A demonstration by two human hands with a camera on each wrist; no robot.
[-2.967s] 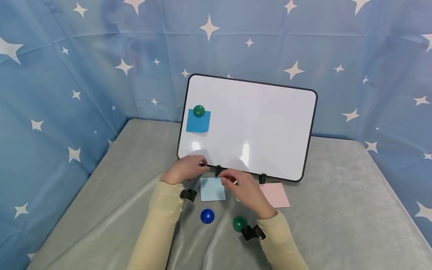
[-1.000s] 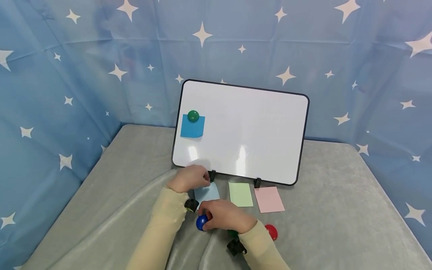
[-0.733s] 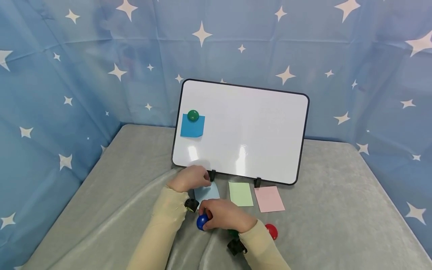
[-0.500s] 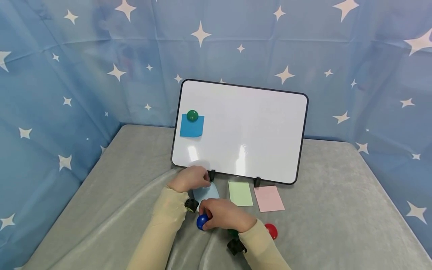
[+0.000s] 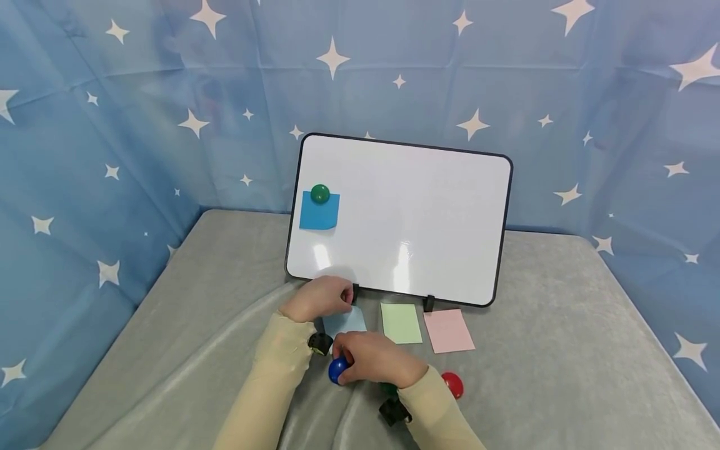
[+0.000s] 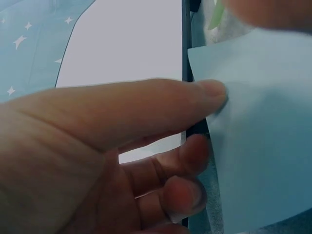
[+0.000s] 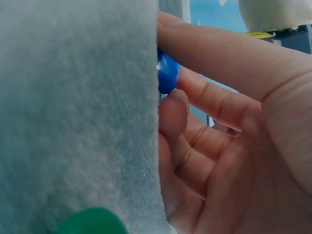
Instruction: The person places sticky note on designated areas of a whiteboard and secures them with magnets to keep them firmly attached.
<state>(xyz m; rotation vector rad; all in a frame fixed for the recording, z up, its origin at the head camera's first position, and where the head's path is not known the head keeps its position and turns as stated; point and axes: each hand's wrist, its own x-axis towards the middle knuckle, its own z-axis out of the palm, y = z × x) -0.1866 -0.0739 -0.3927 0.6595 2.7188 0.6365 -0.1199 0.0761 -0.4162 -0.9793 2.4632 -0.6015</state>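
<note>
My left hand [image 5: 319, 298] pinches the upper edge of a light blue sticky note [image 5: 344, 320], just below the whiteboard [image 5: 410, 219]. In the left wrist view the thumb lies over the border of the curved note [image 6: 263, 136], with other fingers curled beside it. My right hand [image 5: 377, 361] grips a round blue magnet [image 5: 336, 370] between thumb and fingers, down at the grey cloth. That magnet [image 7: 168, 73] is partly hidden behind the cloth in the right wrist view. The right hand and wrist cover the note's lower part and most of a green magnet [image 5: 388, 389].
A green magnet [image 5: 320, 194] holds a blue note [image 5: 319, 212] on the board's left side. Light green [image 5: 401, 324] and pink notes [image 5: 449, 331] lie right of the hands, before the board's black feet [image 5: 429, 304]. A red magnet [image 5: 453, 385] sits beside the right sleeve.
Over three seconds my right hand has come down from near the board's foot and taken hold of the blue magnet. My left hand has taken the light blue note, which now lies tilted.
</note>
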